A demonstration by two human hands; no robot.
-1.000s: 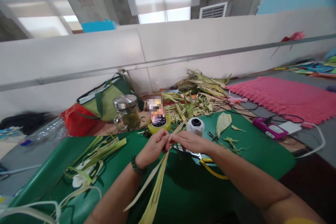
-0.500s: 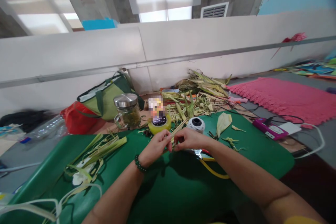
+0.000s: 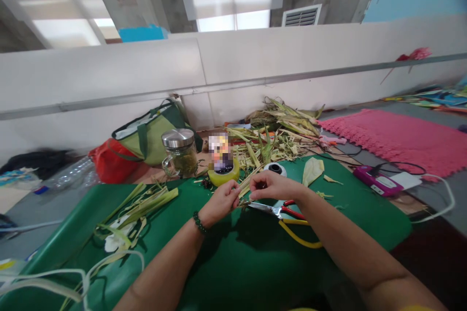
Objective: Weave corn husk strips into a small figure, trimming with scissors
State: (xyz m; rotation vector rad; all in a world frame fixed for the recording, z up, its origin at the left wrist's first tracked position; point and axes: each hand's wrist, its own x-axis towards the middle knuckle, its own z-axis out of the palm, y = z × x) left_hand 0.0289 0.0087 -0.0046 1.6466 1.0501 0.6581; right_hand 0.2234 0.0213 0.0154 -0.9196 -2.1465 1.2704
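Note:
Over the green mat [image 3: 219,262], my left hand [image 3: 223,200], with a green bead bracelet at the wrist, is closed on a thin strip of corn husk [image 3: 248,182]. Close beside it, my right hand [image 3: 273,185] has thumb and fingertips pinched together near the husk's lower end; whatever they hold is too small to make out. Scissors [image 3: 279,210] with red and yellow handles lie just below the right hand. Behind that hand stands a white spool of thread [image 3: 276,169], partly covered. A roll of yellow tape [image 3: 224,177] sits beyond my left hand, a phone [image 3: 223,167] propped on it.
Husk strips [image 3: 149,206] lie on the mat's left, and a husk piece [image 3: 313,171] on its right. At the back are a lidded glass mug [image 3: 179,155], a green bag [image 3: 156,136] and a husk pile [image 3: 280,119]. A purple power strip [image 3: 377,181] with cables is at right.
My right hand has lifted slightly and moved a little away from my left, uncovering more of the scissors. The left hand keeps its hold on the husk. The view has shifted slightly.

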